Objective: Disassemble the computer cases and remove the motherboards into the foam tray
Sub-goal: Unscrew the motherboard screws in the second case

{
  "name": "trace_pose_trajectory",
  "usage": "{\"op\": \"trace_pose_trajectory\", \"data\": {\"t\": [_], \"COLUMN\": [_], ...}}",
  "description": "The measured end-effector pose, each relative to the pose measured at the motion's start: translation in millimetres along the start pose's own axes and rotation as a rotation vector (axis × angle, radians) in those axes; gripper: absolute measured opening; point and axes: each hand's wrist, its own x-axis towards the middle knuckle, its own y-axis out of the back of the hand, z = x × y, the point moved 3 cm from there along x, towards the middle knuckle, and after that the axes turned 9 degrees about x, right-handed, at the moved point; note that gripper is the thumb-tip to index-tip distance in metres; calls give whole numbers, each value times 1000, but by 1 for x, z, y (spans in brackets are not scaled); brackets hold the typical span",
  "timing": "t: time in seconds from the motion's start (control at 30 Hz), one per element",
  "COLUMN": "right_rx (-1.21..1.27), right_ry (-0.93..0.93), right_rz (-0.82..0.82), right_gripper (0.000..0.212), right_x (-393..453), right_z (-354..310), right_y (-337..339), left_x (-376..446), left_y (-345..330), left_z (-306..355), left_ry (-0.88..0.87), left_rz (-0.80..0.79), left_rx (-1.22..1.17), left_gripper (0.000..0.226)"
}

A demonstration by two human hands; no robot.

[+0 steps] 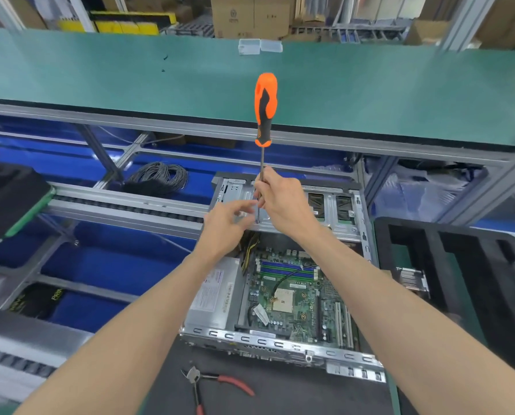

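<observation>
1. Two bare forearms reach over the open computer case [283, 295], its motherboard [292, 295] still seated inside.
2. Right hand [283, 202] grips the upright screwdriver [265, 109] by its shaft, fingers curled around it.
3. Left hand [228, 221] hovers beside the tip, fingers loosely spread.
4. Black foam tray [459, 265] sits right of the case.

Both arms outstretched, right hand [280, 202] gripping a shaft, left hand [226, 223] loosely open beside it
</observation>
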Motion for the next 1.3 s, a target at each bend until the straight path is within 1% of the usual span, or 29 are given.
{"op": "trace_pose_trajectory", "data": {"t": [0.03,0.1,0.2,0.23,0.3,0.4,0.5,0.6,0.67,0.7,0.77,0.8,0.83,0.87,0.9,0.97,1.03,1.07,1.13,1.2,1.23,1.3], "right_rx": [6,51,69,79,82,90,72,42,27,28,38,36,30,26,22,20,25,28,38,39,39,37], "right_ry": [-21,-80,-107,-110,-99,-79,-36,-5,9,20,43,51,55,57,58,61,58,58,53,47,43,29], "right_rz": [-24,-50,-50,-46,-29,-22,-22,-6,24,42,71,74,72,68,66,65,60,56,51,52,52,48], "right_gripper": [12,16,18,16,13,8,8,9,10,10,10,10,10,10,10,10,10,10,10,10,10,11], "right_x": [-1,-3,-3,-3,-2,-1,2,4,5,6,6,7,8,9,9,8,7,6,5,6,7,8], "right_z": [3,7,10,10,9,6,0,-3,-5,-6,-9,-10,-10,-10,-9,-8,-7,-6,-6,-4,-3,-1], "right_y": [-2,-5,-8,-8,-8,-7,-6,-2,1,2,3,3,3,2,1,0,-2,-2,-3,-3,-2,-2], "left_x": [2,4,5,6,8,10,10,10,6,2,-9,-15,-20,-24,-27,-29,-25,-22,-16,-8,-5,0], "left_y": [2,5,2,0,-2,-5,-6,-7,-9,-9,-6,-7,-9,-15,-22,-37,-46,-49,-55,-58,-58,-56], "left_z": [5,11,14,13,13,12,12,8,6,5,8,10,13,15,17,16,13,12,7,4,3,1], "left_ry": [-24,-48,-44,-36,-12,15,21,14,12,0,-88,-157,-233,-298,-329,-312,-271,-229,-82,73,129,184], "left_rz": [-13,-35,-35,-37,-38,-26,-4,29,62,115,265,306,281,172,6,-334,-565,-657,-850,-1008,-1052,-1073], "left_rx": [-68,-132,-164,-174,-191,-206,-212,-171,-62,10,98,132,177,242,325,530,730,785,777,683,634,571], "left_gripper": [25,12,24,20,5,6,5,6,17,20,18,17,15,13,12,24,40,45,56,67,70,68]}}
